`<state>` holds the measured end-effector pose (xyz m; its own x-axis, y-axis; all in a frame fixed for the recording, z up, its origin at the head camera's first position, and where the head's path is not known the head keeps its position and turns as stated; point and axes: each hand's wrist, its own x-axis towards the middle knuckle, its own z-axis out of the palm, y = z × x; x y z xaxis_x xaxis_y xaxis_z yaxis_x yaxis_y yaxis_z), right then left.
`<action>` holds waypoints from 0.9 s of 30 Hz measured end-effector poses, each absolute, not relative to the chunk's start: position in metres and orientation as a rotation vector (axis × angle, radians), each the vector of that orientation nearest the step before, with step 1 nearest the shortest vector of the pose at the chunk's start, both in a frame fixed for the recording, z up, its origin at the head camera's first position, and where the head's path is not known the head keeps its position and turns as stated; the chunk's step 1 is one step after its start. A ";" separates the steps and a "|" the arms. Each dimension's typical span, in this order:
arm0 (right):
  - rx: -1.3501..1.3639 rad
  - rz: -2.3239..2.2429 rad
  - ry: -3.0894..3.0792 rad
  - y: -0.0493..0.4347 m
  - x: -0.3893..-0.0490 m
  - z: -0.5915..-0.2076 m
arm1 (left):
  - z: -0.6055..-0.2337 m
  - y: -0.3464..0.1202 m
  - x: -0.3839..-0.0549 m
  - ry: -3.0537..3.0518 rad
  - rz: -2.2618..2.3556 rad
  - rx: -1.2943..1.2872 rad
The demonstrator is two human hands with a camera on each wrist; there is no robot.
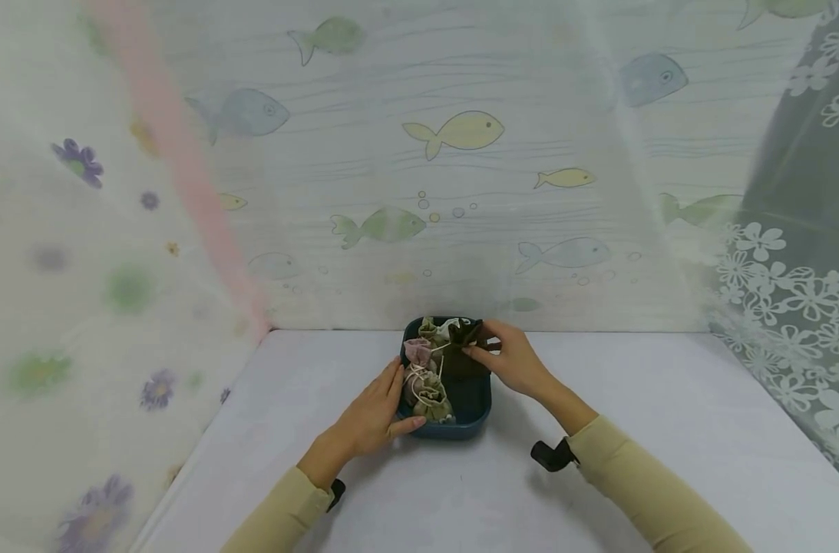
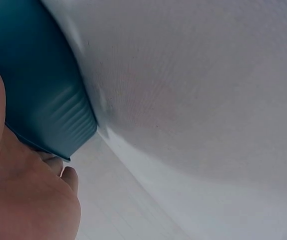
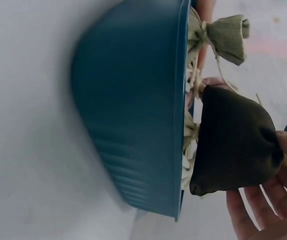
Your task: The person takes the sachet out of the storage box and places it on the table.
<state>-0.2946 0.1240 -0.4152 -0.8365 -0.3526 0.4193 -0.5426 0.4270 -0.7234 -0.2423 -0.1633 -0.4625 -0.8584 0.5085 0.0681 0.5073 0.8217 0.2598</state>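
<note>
A dark blue plastic tub stands on the table with several small drawstring pouches inside, among them a pink pouch and a green pouch. At the tub's left side rests my left hand, its fingers straight along the wall and the thumb at the front rim. My right hand pinches a dark, nearly black drawstring pouch by its gathered neck. In the right wrist view this pouch hangs at the tub's rim, its lower end level with the opening; part of the tub's inside is hidden.
White cloth covers the table. Behind the tub hangs a curtain printed with fish, and a flowered sheet drapes on the left. Lace netting hangs to the right. A black wrist mount juts from the right sleeve.
</note>
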 end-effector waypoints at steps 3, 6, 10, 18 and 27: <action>0.792 1.367 -2.478 0.128 -0.295 -0.413 | -0.460 -0.162 -0.241 2.992 0.418 0.829; 0.794 1.367 -2.482 0.132 -0.295 -0.410 | -0.460 -0.162 -0.241 2.994 0.413 0.831; 0.785 1.362 -2.492 0.140 -0.295 -0.407 | -0.460 -0.163 -0.242 2.991 0.418 0.844; 0.757 1.313 -2.499 0.158 -0.298 -0.402 | -0.461 -0.165 -0.243 3.006 0.417 0.893; 0.720 1.303 -2.512 0.175 -0.298 -0.407 | -0.463 -0.163 -0.244 2.996 0.397 0.839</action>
